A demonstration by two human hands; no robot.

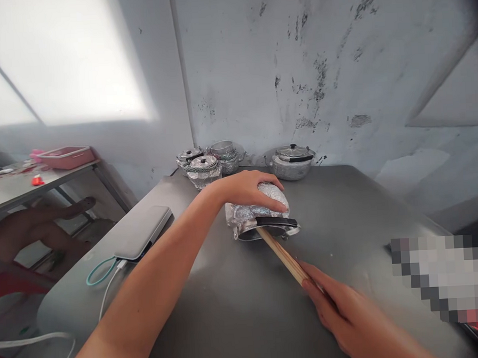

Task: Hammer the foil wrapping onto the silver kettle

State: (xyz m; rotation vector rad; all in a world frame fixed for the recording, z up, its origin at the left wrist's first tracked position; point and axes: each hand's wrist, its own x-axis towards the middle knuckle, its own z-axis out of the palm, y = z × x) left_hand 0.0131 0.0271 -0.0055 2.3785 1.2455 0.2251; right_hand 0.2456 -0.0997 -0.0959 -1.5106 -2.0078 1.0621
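Observation:
A small dented silver pot (241, 213) lies tipped on the table, its mouth turned toward me and a black handle (276, 221) across the rim. My left hand (249, 189) grips the pot's body from above, thumb and fingers spread around it. From the lower right, my right hand (337, 307) is closed around a pale wooden stick (285, 259) with lines along its length; I cannot tell if it is one piece or several. The stick's far end goes into the pot's mouth and is hidden there.
Several silver pots (204, 167) stand at the table's back left, and a wider lidded pot (292, 163) at the back. A grey power bank (143, 232) with cables lies left. Beyond is another table with a pink basket (69, 157) and a person's legs (37, 227) underneath.

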